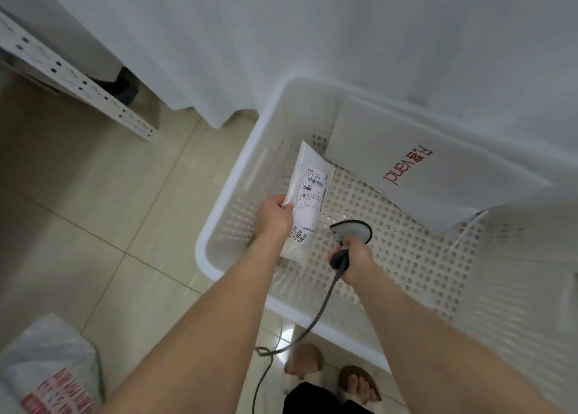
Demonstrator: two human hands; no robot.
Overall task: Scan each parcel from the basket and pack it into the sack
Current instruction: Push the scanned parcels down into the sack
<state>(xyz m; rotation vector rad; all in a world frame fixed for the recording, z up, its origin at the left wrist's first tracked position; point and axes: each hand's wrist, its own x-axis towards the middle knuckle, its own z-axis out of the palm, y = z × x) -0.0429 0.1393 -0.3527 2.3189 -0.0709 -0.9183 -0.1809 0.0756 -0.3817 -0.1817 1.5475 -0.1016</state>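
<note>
Head view: left hand [275, 215] grips parcel [308, 194] beside scanner [350, 232] held by right hand [356, 257].

I see the basket [222, 194] on the floor [93, 226] at two o'clock, with a curtain [281, 38] hanging behind it. The big parcel [422, 169] leans in its far corner, at one o'clock. Over the basket's near-left part my left grip [275, 216] holds the small parcel [308, 191], and the scanner [352, 230] in my right grip [356, 257] is just to its right. What may be the sack [47, 360] lies at seven o'clock, a rack [78, 82] at ten.
</note>
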